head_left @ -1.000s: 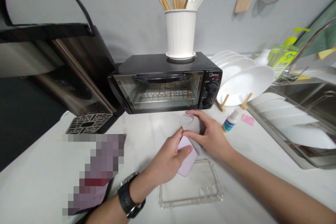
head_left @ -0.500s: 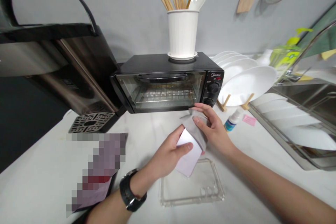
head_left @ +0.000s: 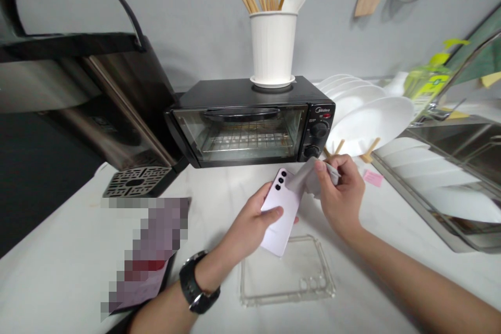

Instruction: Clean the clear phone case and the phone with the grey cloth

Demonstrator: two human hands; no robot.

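My left hand grips a pale lilac smartphone by its edges, thumb across its back. The phone's back faces up, with its camera lenses at the top end. Pinched in my right hand is a thin grey cloth, bunched at the fingers; its loose end touches the phone's upper right edge. Below the phone, a clear phone case lies on the white counter, its camera cutouts at the lower right. The small spray bottle behind my right hand is hidden.
A black toaster oven stands just beyond my hands, a white cup of chopsticks on top. At left are a coffee machine and a pixelated tablet-like object. At right are racked plates, a pink note and the sink.
My right hand has moved right and pulled the grey cloth off most of the phone's back, uncovering the camera lenses. The hand now covers the small spray bottle. My left hand stays nearly in place.
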